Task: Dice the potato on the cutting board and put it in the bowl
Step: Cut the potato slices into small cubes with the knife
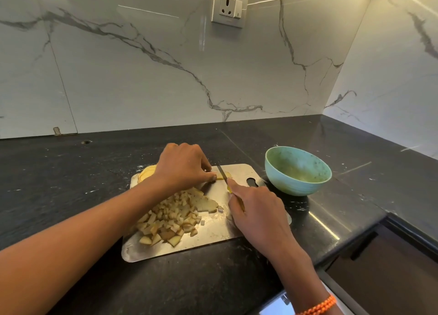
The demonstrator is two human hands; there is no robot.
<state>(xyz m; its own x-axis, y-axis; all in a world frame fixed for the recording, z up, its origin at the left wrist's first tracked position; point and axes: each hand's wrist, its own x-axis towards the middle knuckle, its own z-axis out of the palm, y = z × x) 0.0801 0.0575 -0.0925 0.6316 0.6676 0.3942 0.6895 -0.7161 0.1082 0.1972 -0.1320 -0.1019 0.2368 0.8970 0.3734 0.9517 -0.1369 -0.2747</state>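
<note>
A steel cutting board (213, 234) lies on the black counter. A heap of diced potato (170, 219) covers its middle and near left. My left hand (182, 165) pinches a potato slice (224, 176) flat near the board's far edge. My right hand (256, 210) grips a knife (222, 171) with a yellow handle, forefinger along its back; the dark blade rests across that slice. More potato slices (145, 172) lie behind my left wrist at the board's far left corner. A green bowl (297, 171) stands just right of the board and looks to hold no potato.
A marble wall with a power socket (229, 6) rises behind the counter. The counter (71, 184) turns a corner at the right. A drawer front and counter edge (379, 255) drop off at the near right. A small hole (86, 142) sits at the counter's back left.
</note>
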